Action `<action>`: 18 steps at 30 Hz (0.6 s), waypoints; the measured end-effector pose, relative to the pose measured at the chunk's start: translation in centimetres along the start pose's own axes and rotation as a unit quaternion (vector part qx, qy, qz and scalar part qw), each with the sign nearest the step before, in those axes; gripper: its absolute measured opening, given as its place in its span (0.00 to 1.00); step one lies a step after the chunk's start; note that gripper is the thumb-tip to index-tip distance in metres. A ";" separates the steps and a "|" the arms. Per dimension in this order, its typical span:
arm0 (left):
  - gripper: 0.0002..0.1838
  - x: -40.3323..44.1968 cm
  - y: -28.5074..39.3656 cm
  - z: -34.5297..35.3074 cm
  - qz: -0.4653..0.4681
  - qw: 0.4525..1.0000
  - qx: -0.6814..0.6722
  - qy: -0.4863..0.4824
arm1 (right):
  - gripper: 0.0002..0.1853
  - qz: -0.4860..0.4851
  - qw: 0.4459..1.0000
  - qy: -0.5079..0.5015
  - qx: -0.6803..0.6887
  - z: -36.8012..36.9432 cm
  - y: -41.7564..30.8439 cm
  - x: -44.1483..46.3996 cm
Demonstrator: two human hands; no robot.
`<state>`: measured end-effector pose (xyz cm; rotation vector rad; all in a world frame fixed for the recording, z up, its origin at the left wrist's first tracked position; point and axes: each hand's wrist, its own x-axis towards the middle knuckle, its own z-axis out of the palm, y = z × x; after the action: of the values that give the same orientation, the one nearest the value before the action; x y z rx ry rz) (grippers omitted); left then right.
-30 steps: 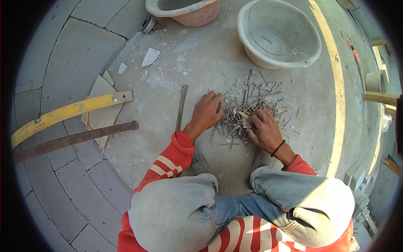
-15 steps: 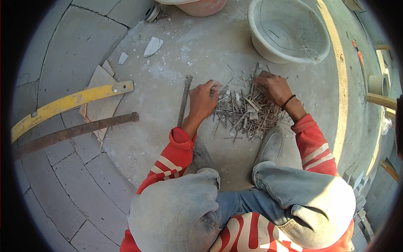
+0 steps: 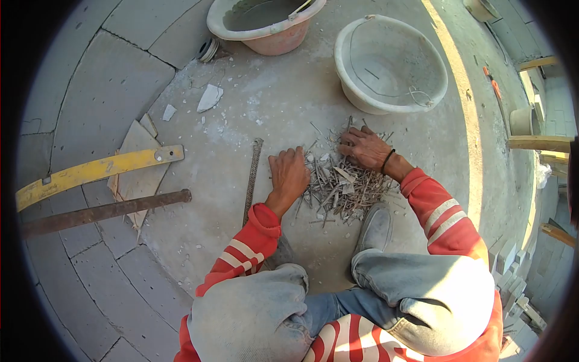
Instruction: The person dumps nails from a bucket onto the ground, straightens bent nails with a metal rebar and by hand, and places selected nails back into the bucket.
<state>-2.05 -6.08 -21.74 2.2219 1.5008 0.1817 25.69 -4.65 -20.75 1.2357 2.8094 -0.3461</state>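
A pile of nails and thin metal scraps (image 3: 353, 190), with pale chips among them, lies on the concrete floor between my feet and the basins. My right hand (image 3: 365, 148) rests at the pile's far edge, fingers bent down over the pieces; what lies beneath the fingertips is hidden. On the pile's left side is my left hand (image 3: 289, 175), its fingers curled downward and their tips partly hidden. Left of that hand, a ribbed metal bar (image 3: 252, 175) lies on the floor.
A whitish basin (image 3: 392, 66) holding a loose wire stands beyond the pile. Further left is a reddish basin (image 3: 280, 39). A yellow bar (image 3: 108, 167) and a rusty rod (image 3: 114, 208) extend from the left. Broken tile pieces (image 3: 140, 145) lie near them.
Over the last second my right hand has moved from the pile's near right part to its far edge. My left hand stays at the left side. The view has shifted.
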 end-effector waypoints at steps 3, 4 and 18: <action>0.22 0.3 -0.2 -0.3 -0.028 0.999 -0.035 -0.025 | 0.15 0.017 0.999 0.027 -0.005 0.6 -0.4 -0.8; 0.20 0.6 -0.4 -0.4 -0.055 0.996 -0.068 -0.034 | 0.16 0.035 0.999 0.027 0.004 0.6 -0.3 -1.0; 0.17 1.5 -0.8 -6.8 -0.208 0.732 -0.635 -0.135 | 0.12 0.221 0.953 0.079 0.190 -3.2 -0.4 -3.1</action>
<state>-4.54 -2.49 -16.23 0.7449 1.0735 0.5182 27.62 -6.41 -17.19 1.9977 2.5469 -0.8137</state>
